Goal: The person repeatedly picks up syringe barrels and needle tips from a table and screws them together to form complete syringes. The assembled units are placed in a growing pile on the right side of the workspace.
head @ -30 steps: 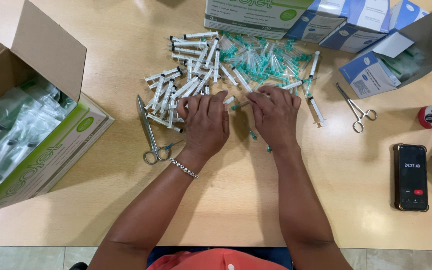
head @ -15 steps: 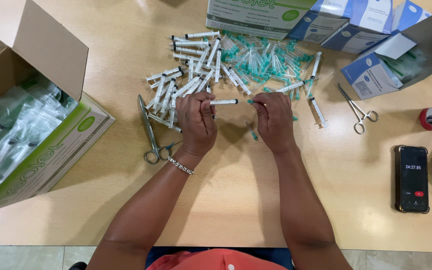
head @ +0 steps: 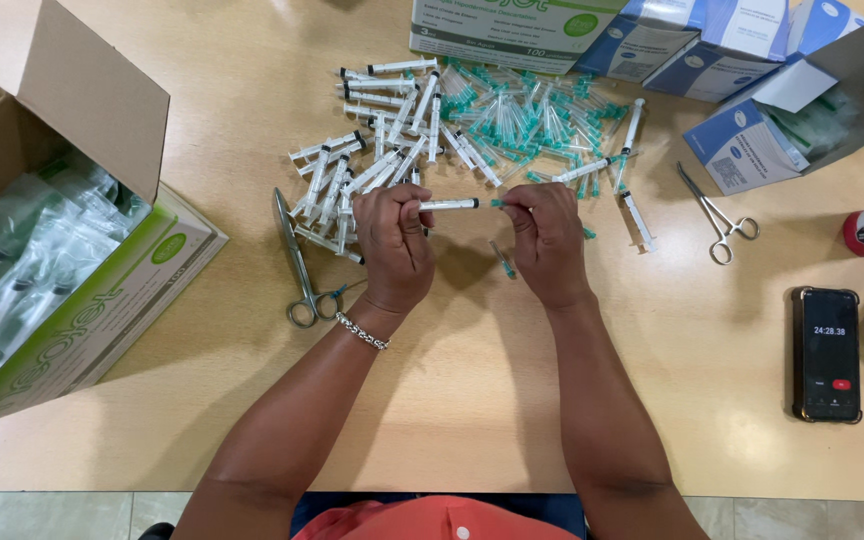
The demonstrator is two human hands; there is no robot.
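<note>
My left hand pinches a clear plastic syringe with a black plunger seal, held level just above the wooden table. My right hand pinches a small teal-capped needle right at the syringe tip; I can't tell whether they touch. To do this well, I judge: keep the barrel steady, line the hub straight with the tip, press and twist, don't tilt. The pile of loose syringes and teal needles sits just beyond my hands. Steel scissors lie left of my left wrist, a spare teal needle lies on the table between my hands, and a black phone lies well apart at right.
</note>
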